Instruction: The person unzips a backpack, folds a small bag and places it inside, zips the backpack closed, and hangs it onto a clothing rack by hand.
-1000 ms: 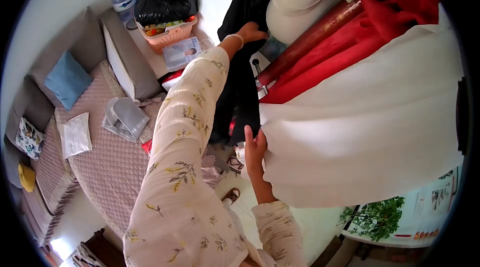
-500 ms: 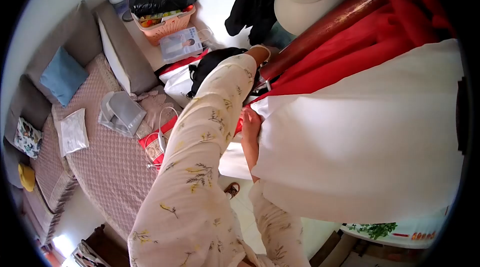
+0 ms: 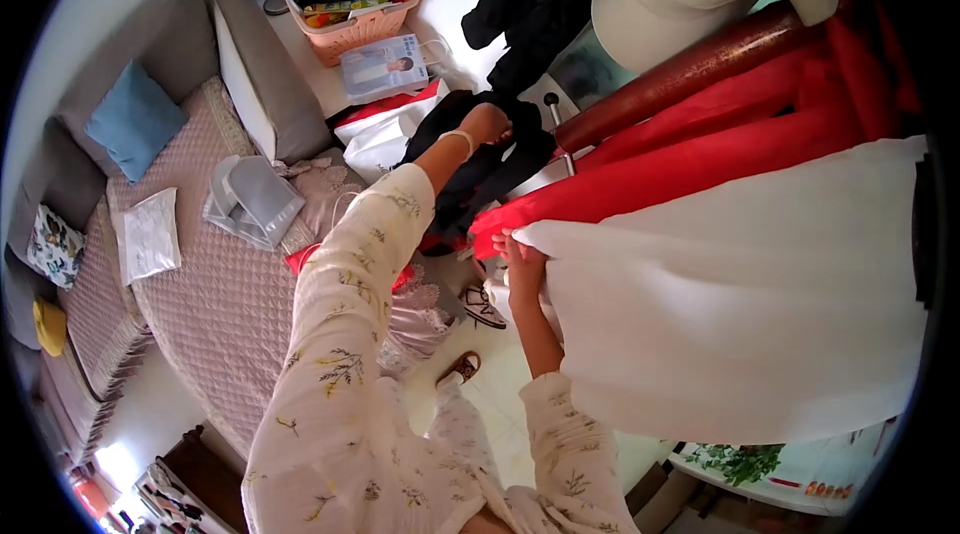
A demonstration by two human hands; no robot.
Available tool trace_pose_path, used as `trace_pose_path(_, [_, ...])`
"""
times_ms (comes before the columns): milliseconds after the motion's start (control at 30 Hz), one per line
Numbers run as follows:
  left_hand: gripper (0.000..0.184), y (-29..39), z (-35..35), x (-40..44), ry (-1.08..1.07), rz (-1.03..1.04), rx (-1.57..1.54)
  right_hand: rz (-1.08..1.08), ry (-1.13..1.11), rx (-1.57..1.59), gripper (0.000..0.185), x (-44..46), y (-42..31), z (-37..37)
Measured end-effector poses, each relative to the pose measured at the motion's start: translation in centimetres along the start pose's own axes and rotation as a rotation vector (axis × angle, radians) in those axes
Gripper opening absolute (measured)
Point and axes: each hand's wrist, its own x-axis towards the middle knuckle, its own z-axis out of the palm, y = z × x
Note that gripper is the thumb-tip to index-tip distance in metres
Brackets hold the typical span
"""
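Observation:
My left hand (image 3: 485, 124), a bracelet on its wrist, is closed on a black cloth item (image 3: 465, 169), perhaps a bag. Its exact kind does not show. Lower down, my right hand (image 3: 525, 262) pinches the edge where a white cloth (image 3: 740, 294) meets a red cloth (image 3: 640, 169). Both cloths hang over a dark red wooden rail (image 3: 710, 64) and spread to the right. Between my left hand and the rail stands a metal lever with a black knob (image 3: 553, 106).
A quilted sofa (image 3: 200, 304) runs along the left, with a clear plastic bag (image 3: 255, 204) on it. Behind are a pink basket (image 3: 355, 34), a box (image 3: 385, 69) and a white bag (image 3: 385, 139). Black clothes (image 3: 545, 4) and a beige visor (image 3: 670, 4) hang at upper right.
My left hand has drawn back to the left from beside the rail and now grips the black cloth. My right hand has shifted slightly right and down, still on the cloth edge.

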Motion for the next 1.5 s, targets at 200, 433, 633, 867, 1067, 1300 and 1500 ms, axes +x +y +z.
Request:
trace_pose_path(200, [0.024,1.6,0.7,0.4,0.487,0.588,-0.019,-0.589,0.156,-0.531,0.038,1.8,-7.3,3.5])
trace_pose_path(433, [0.029,2.6,1.3,7.3,-0.156,0.449,0.654,-0.229,0.141,-0.051,0.057,8.7,-3.3,2.7])
trace_pose_path(633, [0.038,5.7,0.9,6.9,-0.150,-0.092,0.903,-0.214,-0.027,-0.123,0.050,10.7,-3.5,1.8])
trace_pose_path(867, [0.031,2.6,1.9,8.7,0.313,-0.177,1.332,-0.259,-0.104,-0.122,0.039,10.1,-4.2,0.3])
trace_pose_path(1067, [0.030,4.0,-2.2,8.0,0.980,0.356,0.035,-0.200,-0.050,-0.094,0.033,9.4,-4.5,0.4])
trace_pose_path(1300, [0.035,11.0,-3.0,3.9,0.587,0.557,-0.306,-0.094,-0.009,-0.164,0.046,8.4,-1.9,-0.3])
trace_pose_path(1500, [0.060,15.5,-2.0,3.5,0.040,0.611,0.386,-0.176,0.008,-0.066,0.035,5.7,-1.7,0.7])
